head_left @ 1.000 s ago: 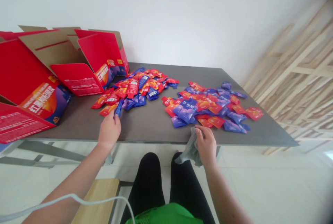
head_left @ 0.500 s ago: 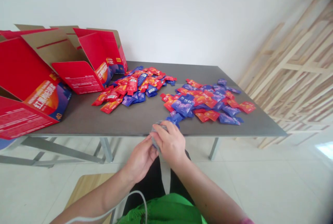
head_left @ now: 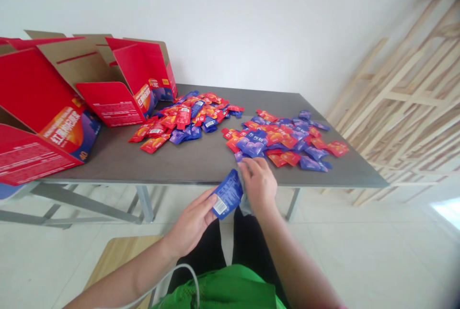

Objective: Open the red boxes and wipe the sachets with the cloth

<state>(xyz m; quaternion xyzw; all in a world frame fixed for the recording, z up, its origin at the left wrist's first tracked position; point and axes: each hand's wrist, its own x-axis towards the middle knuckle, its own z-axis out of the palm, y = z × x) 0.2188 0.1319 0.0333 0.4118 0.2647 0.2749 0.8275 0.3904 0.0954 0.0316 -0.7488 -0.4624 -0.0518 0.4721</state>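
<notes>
My left hand (head_left: 192, 223) pinches a blue pouch (head_left: 229, 194) by its lower end, just off the table's front edge. The pouch is tilted, and its printed back with a white barcode label faces up. Close beside it, my right hand (head_left: 261, 185) is closed on a grey cloth (head_left: 246, 205), which hangs below the fingers. Whether the cloth touches the pouch I cannot tell. Just beyond my right hand lies a loose pile of red and purple-blue pouches (head_left: 283, 136). Another mixed pile of pouches (head_left: 183, 116) lies further left.
Several open red cardboard boxes (head_left: 108, 103) stand along the left side of the grey table (head_left: 179, 167). A wooden stool (head_left: 118, 256) is below on the left. Wooden frames (head_left: 406, 108) lean against the wall at right. A white cable (head_left: 190, 270) crosses near my left forearm.
My hands were together around the grey cloth and have come apart. The right hand has moved right with the cloth, and the blue pouch in my left hand is now uncovered.
</notes>
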